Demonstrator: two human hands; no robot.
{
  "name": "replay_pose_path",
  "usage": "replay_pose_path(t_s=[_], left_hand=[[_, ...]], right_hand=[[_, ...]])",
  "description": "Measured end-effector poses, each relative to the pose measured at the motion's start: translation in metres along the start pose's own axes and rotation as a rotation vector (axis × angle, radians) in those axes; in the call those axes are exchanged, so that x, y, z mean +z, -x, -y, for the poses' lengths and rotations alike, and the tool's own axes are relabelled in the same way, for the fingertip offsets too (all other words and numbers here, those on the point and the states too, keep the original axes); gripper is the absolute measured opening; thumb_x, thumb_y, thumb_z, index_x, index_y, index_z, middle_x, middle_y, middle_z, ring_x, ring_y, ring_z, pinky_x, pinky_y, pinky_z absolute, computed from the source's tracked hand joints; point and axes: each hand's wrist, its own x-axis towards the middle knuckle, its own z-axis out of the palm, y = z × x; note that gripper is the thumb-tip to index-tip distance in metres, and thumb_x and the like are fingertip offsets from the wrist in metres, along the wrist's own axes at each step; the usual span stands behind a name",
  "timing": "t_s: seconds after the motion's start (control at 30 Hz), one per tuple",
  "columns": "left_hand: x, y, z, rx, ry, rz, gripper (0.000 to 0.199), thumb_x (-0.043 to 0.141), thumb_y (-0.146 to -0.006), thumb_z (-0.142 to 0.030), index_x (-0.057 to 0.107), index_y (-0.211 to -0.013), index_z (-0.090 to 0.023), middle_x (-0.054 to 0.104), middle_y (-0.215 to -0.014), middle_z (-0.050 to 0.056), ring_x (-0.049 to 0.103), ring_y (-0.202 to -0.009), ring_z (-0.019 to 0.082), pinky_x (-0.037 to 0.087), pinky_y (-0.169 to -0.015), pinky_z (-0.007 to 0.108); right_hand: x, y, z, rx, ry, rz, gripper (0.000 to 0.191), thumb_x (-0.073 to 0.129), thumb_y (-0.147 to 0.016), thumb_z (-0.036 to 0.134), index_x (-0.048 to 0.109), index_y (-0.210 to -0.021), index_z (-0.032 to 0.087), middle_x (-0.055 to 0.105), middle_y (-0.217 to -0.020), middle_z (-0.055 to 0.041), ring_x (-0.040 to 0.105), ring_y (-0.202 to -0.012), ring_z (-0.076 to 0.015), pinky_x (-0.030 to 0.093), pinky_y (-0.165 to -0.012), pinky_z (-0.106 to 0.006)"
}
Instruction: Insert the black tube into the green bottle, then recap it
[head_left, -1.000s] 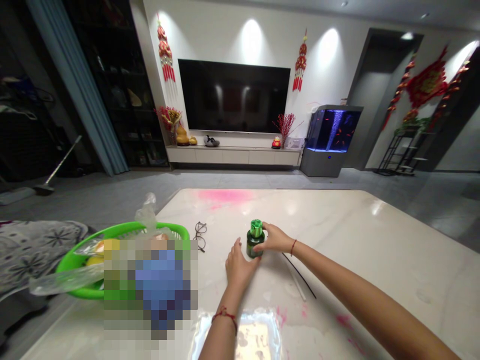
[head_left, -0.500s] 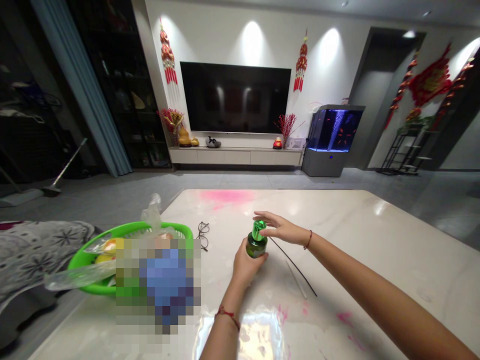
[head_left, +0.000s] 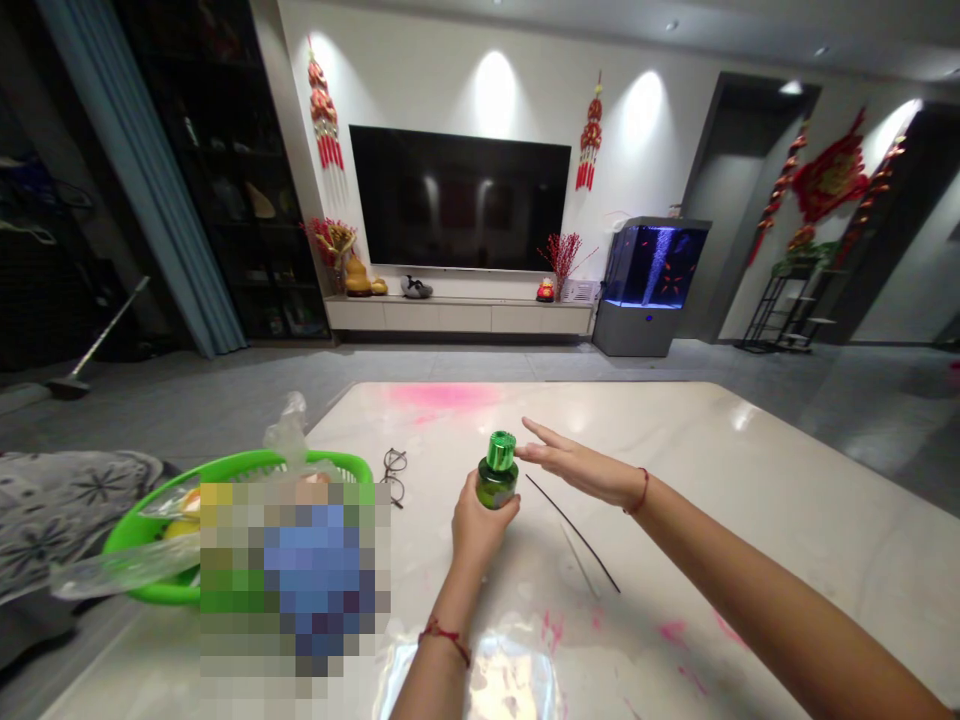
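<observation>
A dark green bottle (head_left: 496, 484) with a shiny green cap (head_left: 502, 451) stands upright over the table. Wrapped round the bottle's body is my left hand (head_left: 480, 518), which hides part of its lower side. My right hand (head_left: 577, 468) is open just to the right of the cap, its fingers stretched out toward it; whether a fingertip touches the cap I cannot tell. Below the right hand a thin black stick (head_left: 576, 534) lies on the table, with a thin pale stick (head_left: 579, 560) beside it.
The pale glossy table (head_left: 750, 560) bears pink stains. Left of the bottle lie eyeglasses (head_left: 394, 476). A green basket (head_left: 240, 463) with plastic bags and yellow items stands at the left, partly covered by a pixelated patch. Beyond the table are a TV (head_left: 457, 200) and a fish tank (head_left: 652, 265).
My right hand has moved from the cap to its right, fingers straighter. My left hand still holds the bottle. The whole view has shifted slightly.
</observation>
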Motion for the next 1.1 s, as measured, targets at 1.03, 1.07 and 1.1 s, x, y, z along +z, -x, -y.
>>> replay_pose_path(t_s=[1.03,1.07,1.1], left_hand=[[0.011,0.015,-0.024,0.138,0.013,0.431,0.044,0.069,-0.054,-0.026,0.060,-0.097,-0.019,0.067,-0.082,0.002,0.060,-0.073,0.019,0.043,-0.064,0.026],[0.011,0.016,-0.025,0.142,-0.014,0.429,0.045,0.069,-0.054,-0.026,0.059,-0.098,-0.020,0.067,-0.083,0.002,0.060,-0.074,0.019,0.043,-0.064,0.026],[0.011,0.017,-0.026,0.144,-0.040,0.425,0.046,0.068,-0.055,-0.026,0.059,-0.099,-0.020,0.066,-0.084,0.002,0.060,-0.075,0.019,0.042,-0.064,0.026]], right_hand=[[0.007,0.011,-0.072,-0.227,-0.124,-0.303,0.051,0.069,-0.064,0.039,0.054,-0.108,0.018,0.059,-0.113,-0.0083,0.052,-0.108,-0.0221,0.037,-0.097,-0.039],[0.005,0.011,-0.073,-0.250,-0.087,-0.318,0.046,0.069,-0.064,0.038,0.057,-0.103,0.017,0.061,-0.109,-0.0083,0.054,-0.104,-0.0220,0.039,-0.096,-0.039],[0.003,0.011,-0.074,-0.272,-0.047,-0.345,0.043,0.070,-0.063,0.037,0.058,-0.099,0.017,0.062,-0.104,-0.0079,0.056,-0.101,-0.0218,0.040,-0.095,-0.039]])
